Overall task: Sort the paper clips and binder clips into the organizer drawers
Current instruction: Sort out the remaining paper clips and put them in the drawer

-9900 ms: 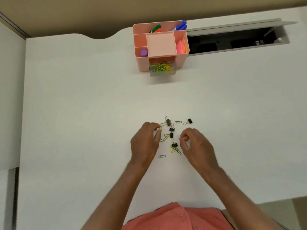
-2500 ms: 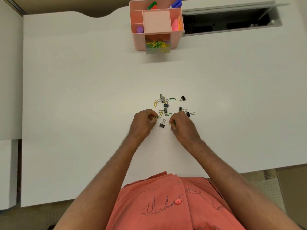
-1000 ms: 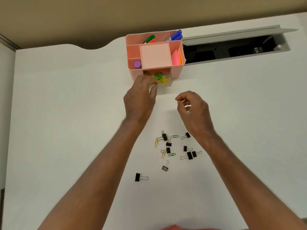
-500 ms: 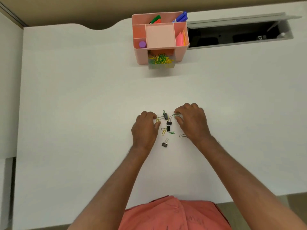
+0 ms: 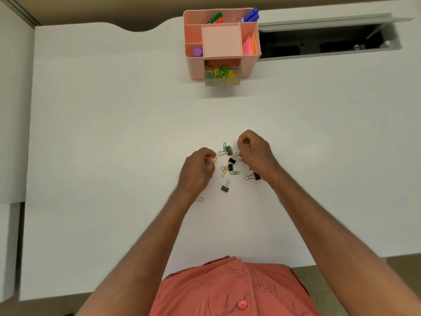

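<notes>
Picking step: left hand (image 5: 198, 170) pinched on a yellow paper clip (image 5: 214, 160), right hand (image 5: 254, 154) curled, probably around something small. Remaining clips (image 5: 228, 166) between hands, well apart from open drawer (image 5: 222, 75). Next: carry there, release.

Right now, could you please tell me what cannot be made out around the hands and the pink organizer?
Head view:
- Left hand: curled fingers hide what it pinches beyond a yellow tip.
- Right hand: grip contents too small.
- Black binder clips: some hidden under the right hand.
- Pink plastic organizer: lower drawers unseen from above.
</notes>
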Action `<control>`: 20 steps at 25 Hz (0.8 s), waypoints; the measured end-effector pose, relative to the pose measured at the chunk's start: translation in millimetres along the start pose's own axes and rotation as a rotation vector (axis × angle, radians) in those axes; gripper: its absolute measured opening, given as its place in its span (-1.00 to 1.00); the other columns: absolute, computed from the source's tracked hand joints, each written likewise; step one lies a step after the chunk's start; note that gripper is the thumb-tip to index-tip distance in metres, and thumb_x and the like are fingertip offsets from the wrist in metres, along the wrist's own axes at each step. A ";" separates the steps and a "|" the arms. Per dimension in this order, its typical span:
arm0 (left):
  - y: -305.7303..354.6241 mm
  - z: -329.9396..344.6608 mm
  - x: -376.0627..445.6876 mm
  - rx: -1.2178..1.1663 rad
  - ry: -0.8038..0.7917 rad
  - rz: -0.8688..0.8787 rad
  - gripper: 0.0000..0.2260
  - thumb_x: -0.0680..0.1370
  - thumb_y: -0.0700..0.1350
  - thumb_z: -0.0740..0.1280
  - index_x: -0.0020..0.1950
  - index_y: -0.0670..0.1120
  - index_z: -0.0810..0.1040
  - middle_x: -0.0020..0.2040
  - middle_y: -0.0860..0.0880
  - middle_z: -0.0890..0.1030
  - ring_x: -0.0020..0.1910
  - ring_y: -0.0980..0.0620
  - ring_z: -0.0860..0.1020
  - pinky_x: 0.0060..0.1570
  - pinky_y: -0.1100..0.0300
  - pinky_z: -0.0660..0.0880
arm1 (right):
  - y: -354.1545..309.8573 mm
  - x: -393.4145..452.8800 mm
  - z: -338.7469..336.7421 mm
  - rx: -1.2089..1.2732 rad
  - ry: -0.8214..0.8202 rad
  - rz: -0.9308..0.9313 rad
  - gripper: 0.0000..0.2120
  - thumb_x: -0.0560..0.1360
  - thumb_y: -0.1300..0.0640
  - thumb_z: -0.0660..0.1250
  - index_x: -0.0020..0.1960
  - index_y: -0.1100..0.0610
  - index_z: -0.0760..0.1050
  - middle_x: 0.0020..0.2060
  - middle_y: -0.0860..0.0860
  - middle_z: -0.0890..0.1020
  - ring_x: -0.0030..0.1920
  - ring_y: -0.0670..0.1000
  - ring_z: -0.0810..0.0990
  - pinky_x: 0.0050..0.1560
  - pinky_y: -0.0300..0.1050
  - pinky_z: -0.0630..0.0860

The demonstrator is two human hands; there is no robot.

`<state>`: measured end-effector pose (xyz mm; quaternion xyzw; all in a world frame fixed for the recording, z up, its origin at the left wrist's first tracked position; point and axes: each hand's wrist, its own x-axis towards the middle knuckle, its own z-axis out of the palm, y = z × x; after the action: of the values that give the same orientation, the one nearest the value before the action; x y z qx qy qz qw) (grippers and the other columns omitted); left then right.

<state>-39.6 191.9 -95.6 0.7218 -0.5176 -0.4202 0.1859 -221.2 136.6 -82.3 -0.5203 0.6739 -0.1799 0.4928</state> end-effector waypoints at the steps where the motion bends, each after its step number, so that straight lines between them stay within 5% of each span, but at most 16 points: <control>1: 0.3 0.2 -1.4 -0.027 -0.005 -0.020 -0.81 0.56 -0.22 0.26 0.04 -0.01 0.63 -0.22 0.12 0.57 -0.31 0.18 0.49 -0.31 0.37 0.41 | -2.0 0.9 2.7 0.053 0.003 0.043 -0.91 0.51 0.14 0.22 -0.11 0.03 0.49 -0.27 -0.08 0.56 -0.30 -0.07 0.50 -0.38 -0.25 0.39; 5: 5.7 5.6 -5.4 -0.114 -0.047 -0.088 -0.93 0.52 -0.17 0.37 -0.07 -0.01 0.61 -0.18 0.10 0.64 -0.26 0.22 0.53 -0.32 0.50 0.42 | -3.2 6.3 10.0 -0.088 -0.033 -0.030 -0.90 0.47 0.16 0.37 -0.02 0.02 0.53 -0.27 -0.11 0.53 -0.28 -0.11 0.49 -0.25 -0.22 0.45; 12: 13.9 15.6 -10.6 0.206 -0.090 0.065 -0.94 0.55 -0.16 0.36 -0.08 -0.01 0.53 -0.15 0.07 0.60 -0.16 0.01 0.56 -0.19 0.08 0.51 | 5.0 7.0 16.1 -0.375 0.002 -0.155 -0.83 0.51 0.04 0.46 0.05 0.01 0.53 -0.12 -0.10 0.55 -0.15 -0.09 0.53 -0.15 -0.18 0.46; 20: 11.9 23.5 -15.7 0.303 -0.058 0.112 -0.90 0.57 -0.07 0.38 0.07 0.00 0.55 -0.01 0.04 0.57 -0.02 0.01 0.53 -0.04 0.06 0.51 | 4.2 16.6 -20.4 -0.155 0.142 -0.017 -0.82 0.43 0.06 0.48 -0.01 0.00 0.55 -0.21 -0.09 0.63 -0.21 -0.10 0.60 -0.13 -0.15 0.58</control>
<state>-67.2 205.2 -94.3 0.6992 -0.6195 -0.3471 0.0831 -240.4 118.1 -84.3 -0.5485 0.7145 -0.1681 0.4006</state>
